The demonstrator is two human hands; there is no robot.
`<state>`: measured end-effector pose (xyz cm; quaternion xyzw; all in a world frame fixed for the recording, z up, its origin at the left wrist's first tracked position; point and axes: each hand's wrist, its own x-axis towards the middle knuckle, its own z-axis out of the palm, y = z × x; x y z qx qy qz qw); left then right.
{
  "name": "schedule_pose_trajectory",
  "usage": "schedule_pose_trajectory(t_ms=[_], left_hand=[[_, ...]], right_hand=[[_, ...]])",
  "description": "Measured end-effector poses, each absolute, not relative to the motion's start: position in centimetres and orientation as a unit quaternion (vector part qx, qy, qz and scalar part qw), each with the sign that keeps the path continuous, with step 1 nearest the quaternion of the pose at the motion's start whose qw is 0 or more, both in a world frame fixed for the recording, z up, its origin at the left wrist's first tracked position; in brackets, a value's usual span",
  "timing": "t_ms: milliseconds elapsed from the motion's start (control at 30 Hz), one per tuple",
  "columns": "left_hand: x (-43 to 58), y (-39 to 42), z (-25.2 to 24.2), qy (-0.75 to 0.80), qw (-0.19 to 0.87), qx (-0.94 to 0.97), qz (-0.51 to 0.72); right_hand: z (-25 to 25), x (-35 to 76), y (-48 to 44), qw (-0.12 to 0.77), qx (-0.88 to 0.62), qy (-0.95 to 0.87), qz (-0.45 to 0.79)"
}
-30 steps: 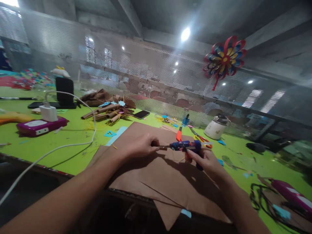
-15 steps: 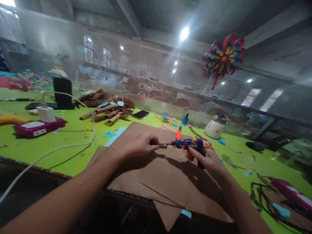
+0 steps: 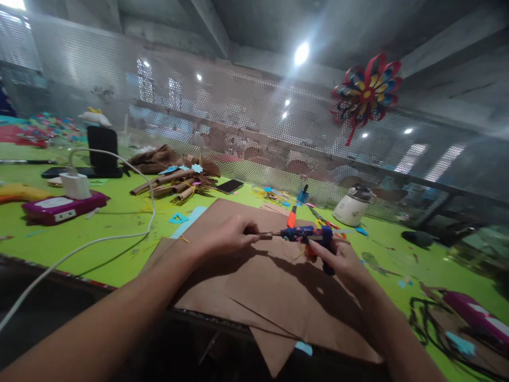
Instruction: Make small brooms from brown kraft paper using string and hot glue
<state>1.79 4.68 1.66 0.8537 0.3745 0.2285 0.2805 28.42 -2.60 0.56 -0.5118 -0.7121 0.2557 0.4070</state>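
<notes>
My right hand [image 3: 338,254] is wrapped round the handle of a dark blue hot glue gun [image 3: 304,233], with a clear glue stick [image 3: 342,231] poking out of its back end. The gun points left. My left hand [image 3: 238,233] pinches a small strip of brown paper [image 3: 265,236], whose free end meets or nearly meets the nozzle; I cannot tell if they touch. Both hands are held above large sheets of brown paper [image 3: 238,281], which overhang the front edge of the green table [image 3: 99,252].
Brown paper rolls [image 3: 175,183] and a phone [image 3: 229,186] lie further back. Scissors [image 3: 324,220], an orange-handled cutter [image 3: 292,217] and a white jar [image 3: 352,205] are beyond the gun. A purple power strip [image 3: 66,208] with a white cable is left; another purple strip [image 3: 475,313] and black cords lie right.
The brown paper strip in my left hand has turned slightly at the nozzle. Both hands and the glue gun stay almost in the same place.
</notes>
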Motion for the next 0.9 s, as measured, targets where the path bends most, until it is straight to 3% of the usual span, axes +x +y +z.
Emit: schedule_pose_trajectory(t_ms=[533, 900], left_hand=[[1.8, 4.0, 1.9, 0.366, 0.468, 0.782, 0.191], [1.6, 4.9, 1.7, 0.341, 0.502, 0.779, 0.160]], right_hand=[[0.3, 27.9, -2.8, 0.381, -0.524, -0.738, 0.190], [0.5, 27.9, -3.1, 0.386, -0.521, -0.732, 0.208]])
